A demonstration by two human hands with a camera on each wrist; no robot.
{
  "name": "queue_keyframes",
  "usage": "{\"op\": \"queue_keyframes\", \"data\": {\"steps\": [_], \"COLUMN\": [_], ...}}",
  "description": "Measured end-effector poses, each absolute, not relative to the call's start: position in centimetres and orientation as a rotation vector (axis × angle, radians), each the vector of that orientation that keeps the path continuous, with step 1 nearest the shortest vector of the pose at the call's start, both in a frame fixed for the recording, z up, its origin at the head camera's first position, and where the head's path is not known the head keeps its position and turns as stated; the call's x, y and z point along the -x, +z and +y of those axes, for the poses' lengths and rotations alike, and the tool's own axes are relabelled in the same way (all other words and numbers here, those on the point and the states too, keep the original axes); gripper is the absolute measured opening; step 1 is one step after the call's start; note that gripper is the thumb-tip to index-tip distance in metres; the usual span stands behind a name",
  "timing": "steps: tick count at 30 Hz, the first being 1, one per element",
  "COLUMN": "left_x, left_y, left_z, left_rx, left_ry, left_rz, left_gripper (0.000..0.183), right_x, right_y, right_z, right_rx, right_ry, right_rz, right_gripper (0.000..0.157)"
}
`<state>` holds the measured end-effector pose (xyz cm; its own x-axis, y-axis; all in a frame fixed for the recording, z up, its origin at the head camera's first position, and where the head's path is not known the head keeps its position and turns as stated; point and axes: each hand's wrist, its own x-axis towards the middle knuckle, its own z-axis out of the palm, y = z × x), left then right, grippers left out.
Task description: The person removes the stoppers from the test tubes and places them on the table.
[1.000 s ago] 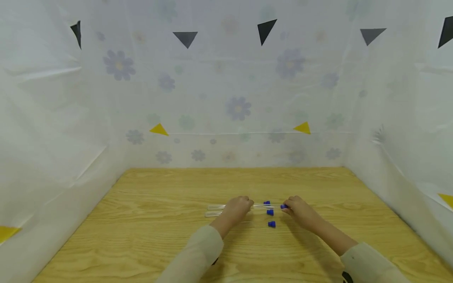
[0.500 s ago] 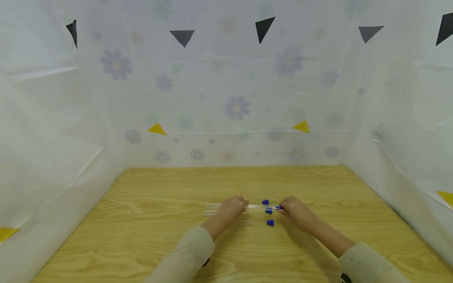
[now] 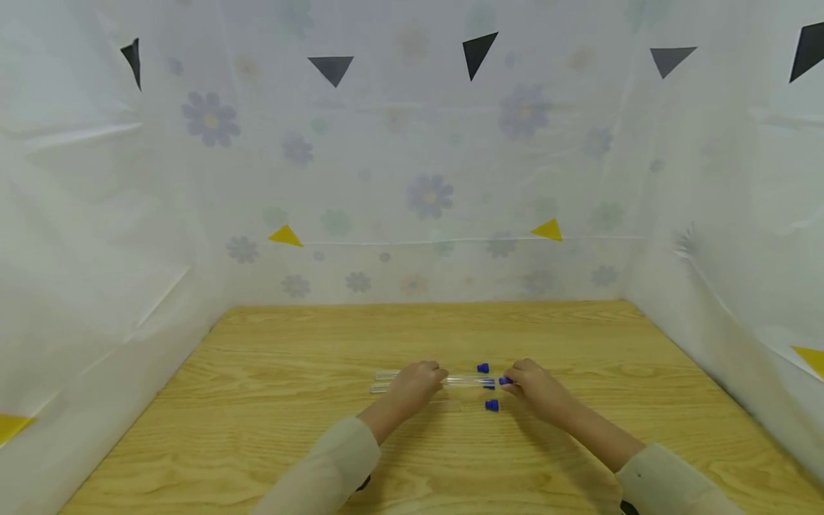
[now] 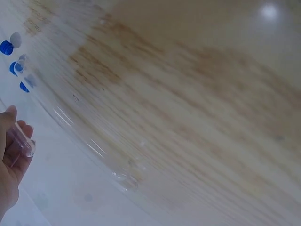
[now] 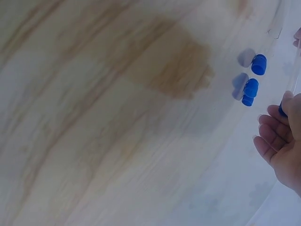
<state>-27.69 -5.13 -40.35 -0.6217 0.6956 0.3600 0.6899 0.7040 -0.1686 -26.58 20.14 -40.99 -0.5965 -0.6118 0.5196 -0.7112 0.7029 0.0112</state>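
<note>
My left hand [image 3: 415, 386] holds a clear test tube [image 3: 463, 381] roughly level above the table, its open end to the right. In the left wrist view, the tube's rounded end [image 4: 29, 149] sticks out past the curled fingers. Between thumb and fingers, my right hand [image 3: 541, 390] pinches a blue stopper [image 3: 505, 381] right at the tube's mouth. The fingers partly hide this stopper [image 5: 282, 110] in the right wrist view. Loose blue stoppers [image 3: 492, 405] lie on the table below, one seen through the held tube.
Several more clear tubes lie on the wooden table [image 3: 290, 443], partly behind the left hand, among them one tube [image 3: 381, 388] at its left and another [image 4: 84, 136] in the left wrist view. White flowered sheeting [image 3: 360, 179] encloses the back and sides.
The stopper in my right hand has come left, closer to the tube's mouth. My left hand has shifted slightly left, and the tube sits a little lower in view.
</note>
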Motion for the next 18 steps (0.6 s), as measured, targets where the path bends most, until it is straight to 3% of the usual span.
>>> {"op": "queue_keyframes", "data": {"steps": [18], "left_x": [26.6], "left_y": [-40.9], "left_z": [-6.4], "left_rx": [1.095], "left_ry": [0.006], "left_rz": [-2.445], "left_gripper": [0.01], "right_x": [25.8], "right_y": [-41.1], "right_z": [19.2], "right_rx": [-1.06], "right_ry": [0.303], "right_rz": [-2.413], "right_gripper": [0.005]}}
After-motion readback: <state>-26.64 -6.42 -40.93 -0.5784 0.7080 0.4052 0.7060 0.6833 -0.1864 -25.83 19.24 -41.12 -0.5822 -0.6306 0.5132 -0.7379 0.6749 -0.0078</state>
